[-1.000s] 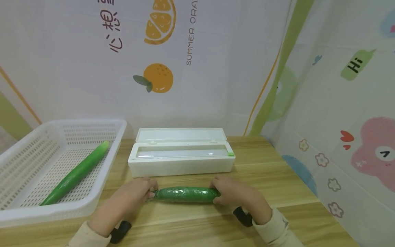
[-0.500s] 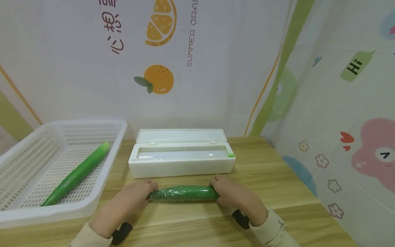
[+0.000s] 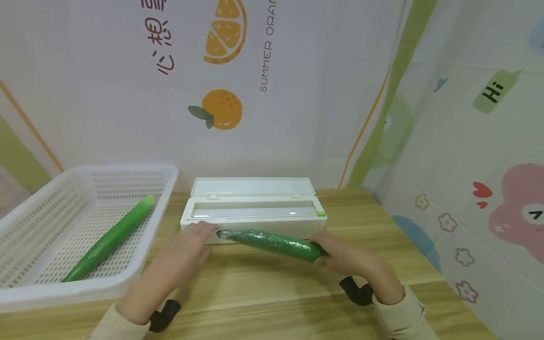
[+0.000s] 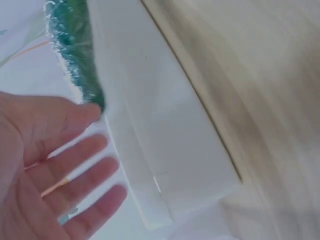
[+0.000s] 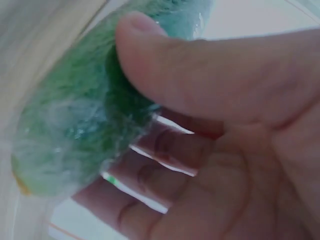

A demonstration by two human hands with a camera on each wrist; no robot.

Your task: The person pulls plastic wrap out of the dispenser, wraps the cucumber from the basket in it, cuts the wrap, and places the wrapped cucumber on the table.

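A green cucumber [image 3: 272, 243] covered in shiny clear plastic wrap slants in front of the white box [image 3: 255, 228], its left end overlapping the box front. My right hand [image 3: 346, 257] grips its right end; the right wrist view shows the thumb over the wrapped cucumber [image 5: 65, 115] and fingers beneath. At the left end, my left hand [image 3: 182, 252] is spread with fingers nearly straight. In the left wrist view, its thumb tip is right at the tip of the cucumber [image 4: 75, 50], the other fingers apart from it.
A white perforated basket [image 3: 163, 208] stands on the left with another long cucumber [image 3: 110, 243] inside. The box's lid [image 3: 252, 186] is raised at the back, and a green slider [image 3: 320, 214] sits on its right end. A printed curtain [image 3: 289, 132] hangs behind the wooden table [image 3: 255, 302].
The cucumber has come up off the table and tilted, its left end toward the box. My left hand has let go of that end and opened. The right hand has shifted right, still gripping.
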